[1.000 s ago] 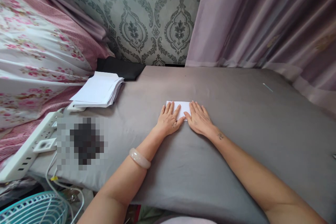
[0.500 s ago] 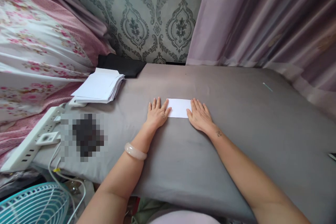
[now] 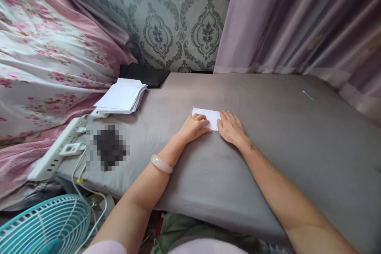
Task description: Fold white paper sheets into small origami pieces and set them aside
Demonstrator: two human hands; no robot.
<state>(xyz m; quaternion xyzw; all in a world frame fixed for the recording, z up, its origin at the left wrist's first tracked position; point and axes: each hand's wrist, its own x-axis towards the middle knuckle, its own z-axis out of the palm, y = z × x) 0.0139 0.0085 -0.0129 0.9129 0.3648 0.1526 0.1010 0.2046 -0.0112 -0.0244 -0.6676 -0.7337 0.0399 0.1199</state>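
Note:
A small white sheet of paper (image 3: 213,117) lies on the grey cloth between my hands, its left part covered. My left hand (image 3: 195,127), with a pale bangle on the wrist, is on the paper's left side, fingers bent across its surface and the thumb along the near edge. It looks closed on the paper, though the grip underneath is hidden. Flat over the right end rests my right hand (image 3: 231,127), fingers stretched out and palm down.
A stack of white paper (image 3: 119,95) lies at the back left, before a black folder-like item (image 3: 145,74). Left are a power strip (image 3: 56,151), cables and a pixelated dark object (image 3: 110,147). A turquoise fan (image 3: 50,226) stands lower left. A thin stick (image 3: 308,95) lies at right.
My left hand has moved inward over the paper, and its fingers have gone from spread to bent. The paper now sits slightly tilted. My right hand still lies on its right end.

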